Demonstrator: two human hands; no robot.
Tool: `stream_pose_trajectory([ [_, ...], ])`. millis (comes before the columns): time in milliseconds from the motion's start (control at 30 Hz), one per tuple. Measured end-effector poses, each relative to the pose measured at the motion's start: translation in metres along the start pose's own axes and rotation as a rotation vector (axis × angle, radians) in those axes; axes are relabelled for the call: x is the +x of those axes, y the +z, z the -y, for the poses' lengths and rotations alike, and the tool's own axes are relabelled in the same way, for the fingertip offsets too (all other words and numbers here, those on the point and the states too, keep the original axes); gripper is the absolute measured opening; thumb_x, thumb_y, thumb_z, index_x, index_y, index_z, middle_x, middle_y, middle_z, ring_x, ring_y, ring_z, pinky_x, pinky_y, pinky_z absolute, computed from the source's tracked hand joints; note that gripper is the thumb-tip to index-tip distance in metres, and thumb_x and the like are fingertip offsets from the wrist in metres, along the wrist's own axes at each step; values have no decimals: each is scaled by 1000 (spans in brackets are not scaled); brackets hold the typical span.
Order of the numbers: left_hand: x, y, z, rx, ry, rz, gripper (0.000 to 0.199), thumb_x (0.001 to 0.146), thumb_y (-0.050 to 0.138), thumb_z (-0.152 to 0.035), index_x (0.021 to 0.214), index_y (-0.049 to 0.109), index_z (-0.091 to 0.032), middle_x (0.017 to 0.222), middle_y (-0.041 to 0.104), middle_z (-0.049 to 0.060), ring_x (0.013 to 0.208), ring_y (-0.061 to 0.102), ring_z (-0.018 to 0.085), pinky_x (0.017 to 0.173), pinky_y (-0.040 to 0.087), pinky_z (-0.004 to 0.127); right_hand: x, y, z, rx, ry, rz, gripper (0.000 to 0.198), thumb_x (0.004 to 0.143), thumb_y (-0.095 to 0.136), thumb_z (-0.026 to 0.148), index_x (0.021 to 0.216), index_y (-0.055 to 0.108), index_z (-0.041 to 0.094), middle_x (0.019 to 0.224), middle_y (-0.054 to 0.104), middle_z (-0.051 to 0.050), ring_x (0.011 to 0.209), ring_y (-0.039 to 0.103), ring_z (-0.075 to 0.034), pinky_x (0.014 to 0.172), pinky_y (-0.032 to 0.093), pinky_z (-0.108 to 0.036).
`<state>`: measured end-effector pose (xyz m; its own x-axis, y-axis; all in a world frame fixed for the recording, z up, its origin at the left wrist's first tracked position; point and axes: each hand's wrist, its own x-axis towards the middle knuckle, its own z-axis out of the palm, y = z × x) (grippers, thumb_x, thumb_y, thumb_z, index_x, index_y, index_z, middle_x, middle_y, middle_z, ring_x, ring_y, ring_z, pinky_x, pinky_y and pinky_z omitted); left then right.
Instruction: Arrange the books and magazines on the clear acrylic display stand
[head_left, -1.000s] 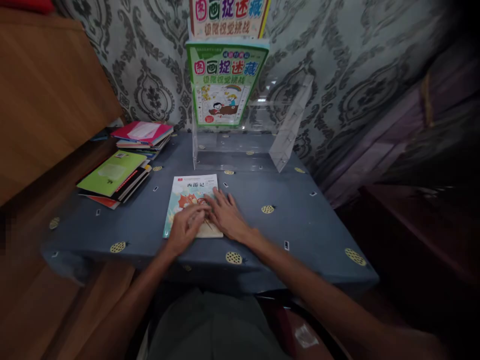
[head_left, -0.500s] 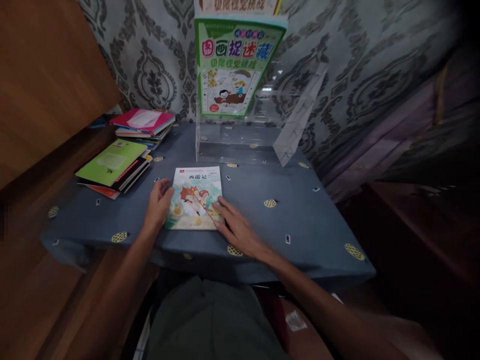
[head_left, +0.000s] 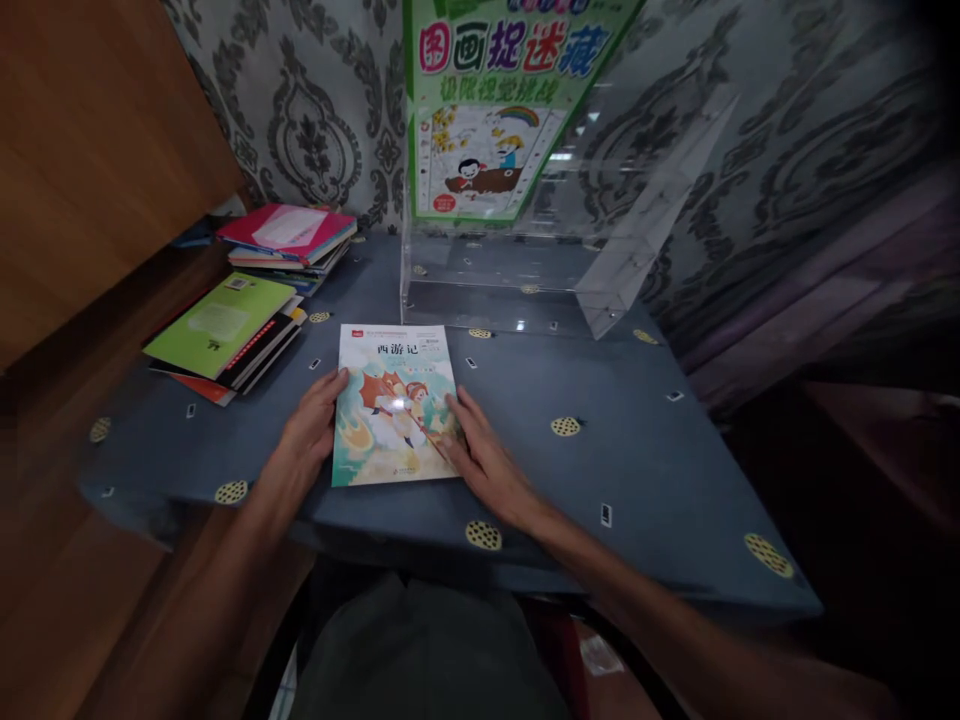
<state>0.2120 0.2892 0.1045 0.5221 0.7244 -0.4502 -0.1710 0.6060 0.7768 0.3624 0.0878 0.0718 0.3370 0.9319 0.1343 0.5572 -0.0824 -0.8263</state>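
Observation:
A picture book (head_left: pixel 396 410) with a white top and a painted cover of a figure with an orange fan faces up near the table's front edge. My left hand (head_left: pixel 307 430) grips its left edge, the fingers partly hidden behind it. At the right edge my right hand (head_left: pixel 487 455) holds the book too, thumb over the cover and fingers along the side. Whether the book's underside touches the cloth I cannot tell.
A clear acrylic rack (head_left: pixel 611 285) stands at the back with a green-framed book (head_left: pixel 487 150) in it. On the left are a stack topped by a green book (head_left: pixel 225 325) and one topped by a pink book (head_left: pixel 289 230). Blue patterned cloth (head_left: pixel 525 375) covers the table.
The view has moved closer, so the book and rack look larger. Both hands now hold the book's sides, and its front edge has come a little nearer to me.

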Motion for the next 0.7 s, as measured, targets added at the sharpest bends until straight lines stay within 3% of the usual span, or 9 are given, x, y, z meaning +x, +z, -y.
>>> stream_pose_trajectory([
  [133,1,9,-1,-49,-85,116,37,94,59,-34,125,64,-14,107,78,15,101,75,32,94,60,53,30,-3,-5,96,37,-32,66,104,34,51,163,10,31,170,17,-7,156,17,-28,125,20,-58],
  [267,8,21,0,-49,-91,211,47,94,57,-47,129,62,-17,111,77,15,105,74,33,94,60,54,51,-3,-3,380,87,-121,72,101,42,52,162,9,35,169,22,-5,153,26,-30,121,32,-58],
  [333,12,25,2,-30,-92,240,50,94,56,-53,129,62,-18,112,77,14,106,73,34,93,60,54,56,-4,-1,683,158,-142,75,96,51,54,160,15,37,164,35,-6,145,43,-30,113,44,-57],
  [467,17,27,9,-20,-78,210,50,94,54,-56,127,64,-19,112,77,12,109,72,34,93,60,53,58,-7,2,1107,324,-72,62,87,67,55,141,50,28,133,68,-8,120,67,-30,99,58,-51],
  [567,20,25,14,15,-8,156,49,92,58,-57,123,66,-20,111,78,11,110,72,32,93,61,50,59,-9,3,1203,352,-53,50,86,70,55,124,61,24,117,76,-8,113,70,-29,95,60,-49],
  [700,24,25,14,61,101,70,48,90,61,-59,115,69,-19,107,79,10,108,73,30,92,61,46,63,-9,1,1182,373,-72,46,91,62,57,123,62,24,116,76,-7,115,69,-29,97,58,-51],
])
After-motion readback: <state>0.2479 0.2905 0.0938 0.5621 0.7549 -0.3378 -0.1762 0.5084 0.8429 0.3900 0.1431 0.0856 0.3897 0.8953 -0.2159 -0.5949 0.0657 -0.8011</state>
